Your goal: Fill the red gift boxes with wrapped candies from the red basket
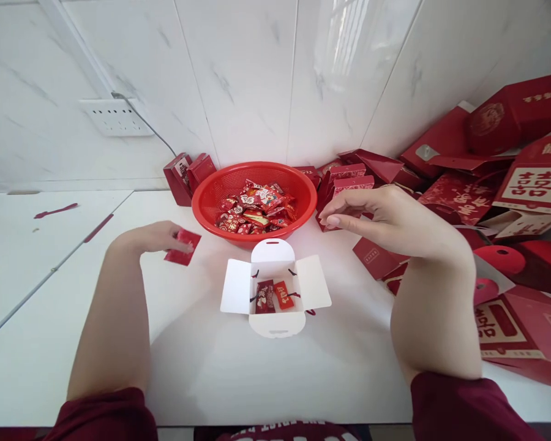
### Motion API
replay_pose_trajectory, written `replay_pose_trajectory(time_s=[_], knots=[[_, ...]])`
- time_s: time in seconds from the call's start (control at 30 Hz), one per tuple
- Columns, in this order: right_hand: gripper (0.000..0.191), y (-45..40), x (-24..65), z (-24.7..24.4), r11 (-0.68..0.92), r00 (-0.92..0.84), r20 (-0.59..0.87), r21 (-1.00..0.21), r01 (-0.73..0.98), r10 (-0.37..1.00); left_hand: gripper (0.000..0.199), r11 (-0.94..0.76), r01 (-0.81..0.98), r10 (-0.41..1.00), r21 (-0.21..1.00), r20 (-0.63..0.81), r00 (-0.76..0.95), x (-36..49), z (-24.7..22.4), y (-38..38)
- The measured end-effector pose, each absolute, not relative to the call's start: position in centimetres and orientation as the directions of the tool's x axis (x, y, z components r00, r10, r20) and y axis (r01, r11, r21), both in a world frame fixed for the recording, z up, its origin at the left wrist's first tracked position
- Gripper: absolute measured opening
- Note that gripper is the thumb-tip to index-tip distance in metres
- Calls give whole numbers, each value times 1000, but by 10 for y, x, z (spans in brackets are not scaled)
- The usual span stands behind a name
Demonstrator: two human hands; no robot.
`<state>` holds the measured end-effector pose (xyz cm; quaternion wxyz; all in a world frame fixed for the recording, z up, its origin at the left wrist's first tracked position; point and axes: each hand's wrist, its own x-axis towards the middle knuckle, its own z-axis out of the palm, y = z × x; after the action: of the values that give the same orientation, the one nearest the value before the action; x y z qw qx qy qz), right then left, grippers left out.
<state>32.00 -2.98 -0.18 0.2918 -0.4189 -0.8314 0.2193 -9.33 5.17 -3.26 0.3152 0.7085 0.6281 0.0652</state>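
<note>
L hand point(152, 237): pinching red packet point(184, 250). R hand point(386, 217): narrow, prob. empty. Judged: filling white box point(277, 323), ctr of frame; next needs aim.

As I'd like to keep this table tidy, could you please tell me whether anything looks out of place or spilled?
I see no spill: the basket and the open box sit upright. The red boxes on the right look untidy, heaped at mixed angles, and a thin red strip lies apart at left.
</note>
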Motion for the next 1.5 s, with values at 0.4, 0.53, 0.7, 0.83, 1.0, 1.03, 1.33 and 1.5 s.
replay_pose_trajectory(time_s=[0.4, 0.53, 0.7, 0.83, 1.0, 1.03, 1.33, 1.5], knots=[[24, -29, 311, -4, 563, -497, 288, -571, 598, 819, 42, -380, 644, 861, 664, -1, 509, 14, -17, -6], [22, -38, 311, -10, 541, -473, 292, -620, 569, 832, 31, -408, 703, 909, 583, 189, 370, 3, -17, -7], [17, -48, 327, -43, 409, -427, 137, -638, 652, 894, 25, -329, 744, 942, 581, 143, 304, -32, -51, -4], [25, -54, 336, -81, 283, -428, -104, -609, 741, 898, 37, -241, 680, 907, 692, -89, 412, -50, -88, -10], [71, -65, 322, -107, 284, -557, -114, -766, 576, 823, 73, -145, 248, 738, 958, -62, 672, -39, -124, -28], [80, -67, 319, -110, 296, -583, -86, -796, 528, 808, 76, -120, 193, 745, 974, -40, 666, -34, -130, -32], [89, -71, 292, -137, 503, -632, 247, -823, 263, 735, 57, -29, 5, 907, 1000, 25, 421, 14, -161, -61], [17, -82, 256, -150, 343, -367, 274, -929, 137, 889, 46, -88, 24, 928, 996, 73, 366, 21, -162, -66]])
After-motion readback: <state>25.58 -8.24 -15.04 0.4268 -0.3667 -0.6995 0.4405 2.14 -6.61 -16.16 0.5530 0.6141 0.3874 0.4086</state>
